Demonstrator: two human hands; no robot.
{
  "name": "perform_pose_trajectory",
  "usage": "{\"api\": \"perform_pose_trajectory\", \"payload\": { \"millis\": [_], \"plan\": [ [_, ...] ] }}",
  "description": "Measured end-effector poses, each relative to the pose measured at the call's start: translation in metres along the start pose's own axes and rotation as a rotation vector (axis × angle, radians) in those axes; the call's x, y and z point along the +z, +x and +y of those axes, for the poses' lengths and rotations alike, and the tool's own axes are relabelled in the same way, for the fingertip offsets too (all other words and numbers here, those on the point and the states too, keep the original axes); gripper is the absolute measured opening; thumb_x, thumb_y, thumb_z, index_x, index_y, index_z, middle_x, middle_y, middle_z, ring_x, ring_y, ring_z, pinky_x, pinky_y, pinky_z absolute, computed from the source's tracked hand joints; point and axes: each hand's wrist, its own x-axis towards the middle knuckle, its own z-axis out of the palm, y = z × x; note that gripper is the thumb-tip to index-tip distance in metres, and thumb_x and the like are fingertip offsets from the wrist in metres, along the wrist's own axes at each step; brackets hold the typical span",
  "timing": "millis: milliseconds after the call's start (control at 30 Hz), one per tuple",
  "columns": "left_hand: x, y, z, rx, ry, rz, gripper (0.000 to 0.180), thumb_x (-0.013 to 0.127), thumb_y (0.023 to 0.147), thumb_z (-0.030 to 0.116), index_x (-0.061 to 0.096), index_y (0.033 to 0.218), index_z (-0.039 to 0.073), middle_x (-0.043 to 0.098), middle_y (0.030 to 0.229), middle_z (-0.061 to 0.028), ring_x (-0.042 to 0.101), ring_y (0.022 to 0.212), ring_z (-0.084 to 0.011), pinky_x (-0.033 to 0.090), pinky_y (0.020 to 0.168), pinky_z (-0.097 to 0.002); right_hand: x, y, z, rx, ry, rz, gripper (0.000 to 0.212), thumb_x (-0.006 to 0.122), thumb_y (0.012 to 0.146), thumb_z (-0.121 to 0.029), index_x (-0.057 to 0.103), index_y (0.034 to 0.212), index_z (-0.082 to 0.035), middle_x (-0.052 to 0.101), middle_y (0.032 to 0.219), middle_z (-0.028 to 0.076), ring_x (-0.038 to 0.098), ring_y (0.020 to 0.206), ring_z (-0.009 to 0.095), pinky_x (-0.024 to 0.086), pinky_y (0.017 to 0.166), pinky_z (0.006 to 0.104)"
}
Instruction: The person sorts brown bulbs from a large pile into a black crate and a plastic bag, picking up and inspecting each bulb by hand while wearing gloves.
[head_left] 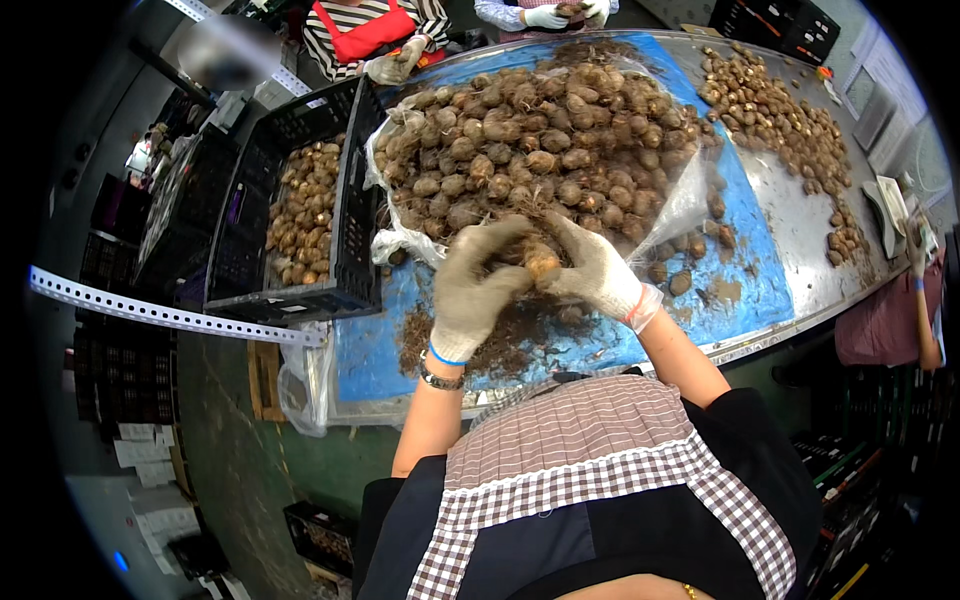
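Both my gloved hands meet over the near edge of a big heap of small, brown, hairy taro corms (520,150). Between them is one taro corm (543,262) with a paler, yellowish face showing. My right hand (597,268) pinches it from the right, thumb below and fingers above. From the left, my left hand (475,290) curls around the same corm, its fingers slightly blurred and partly hiding it. Loose brown root fibres (510,345) lie beneath my hands on the blue sheet (375,345). A clear plastic bag (672,212) lies spread under the heap.
At left stands a black crate (345,210) holding cleaner corms (305,215). More corms (780,120) lie on the metal table (775,200) at right. Across the table are two co-workers' gloved hands (397,62); another person (895,310) works at far right. A perforated white rail (170,310) crosses at left.
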Motion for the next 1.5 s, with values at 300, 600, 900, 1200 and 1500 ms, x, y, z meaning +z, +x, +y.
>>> {"api": "perform_pose_trajectory", "payload": {
  "millis": [300,600,900,1200,1500],
  "plan": [
    [0.001,0.005,-0.025,0.280,0.577,0.135,0.009,0.065,0.084,0.012,0.069,0.086,0.004,0.067,0.081,-0.0088,0.062,0.079,-0.0243,0.047,0.072,-0.0340,-0.024,-0.015,0.010,0.161,-0.158,0.009,0.076,0.075,0.079,-0.024,0.040,0.139,0.007,0.060,0.125,0.018,0.057,0.112,0.020,0.046,0.096,0.0340],
    [-0.030,-0.036,-0.078,-0.156,0.500,0.261,0.039,0.063,0.085,0.015,0.061,0.120,-0.002,0.064,0.114,-0.0127,0.062,0.099,-0.0186,0.048,0.088,-0.0305,-0.229,-0.018,0.022,-0.395,0.980,0.538,0.034,0.065,0.088,-0.015,0.056,0.118,0.000,0.061,0.120,0.018,0.062,0.106,0.032,0.058,0.067,0.0315],
    [-0.004,-0.029,-0.047,-0.078,0.619,0.258,0.041,0.070,0.081,0.023,0.063,0.116,0.002,0.062,0.117,-0.0159,0.057,0.110,-0.0320,0.043,0.098,-0.0412,-0.254,0.040,0.051,0.412,-1.316,1.028,0.077,0.075,0.072,-0.047,0.056,0.126,0.004,0.054,0.130,0.026,0.054,0.121,0.038,0.046,0.100,0.0397],
    [-0.006,-0.043,-0.065,-0.180,0.428,0.232,0.033,0.068,0.082,0.018,0.064,0.109,-0.001,0.063,0.108,-0.0154,0.060,0.101,-0.0304,0.046,0.091,-0.0386,-0.282,0.002,0.075,0.180,-0.659,0.936,0.061,0.067,0.076,-0.013,0.052,0.133,0.000,0.068,0.112,0.014,0.066,0.097,0.023,0.051,0.081,0.0353],
    [-0.006,-0.055,-0.069,-0.276,0.215,0.281,0.027,0.065,0.085,0.010,0.064,0.109,-0.002,0.063,0.108,-0.0129,0.061,0.095,-0.0217,0.049,0.084,-0.0334,-0.323,-0.032,0.117,-0.015,0.469,0.873,0.039,0.052,0.085,0.006,0.053,0.124,0.007,0.062,0.117,0.021,0.060,0.113,0.029,0.050,0.096,0.0369]
  ]
}}
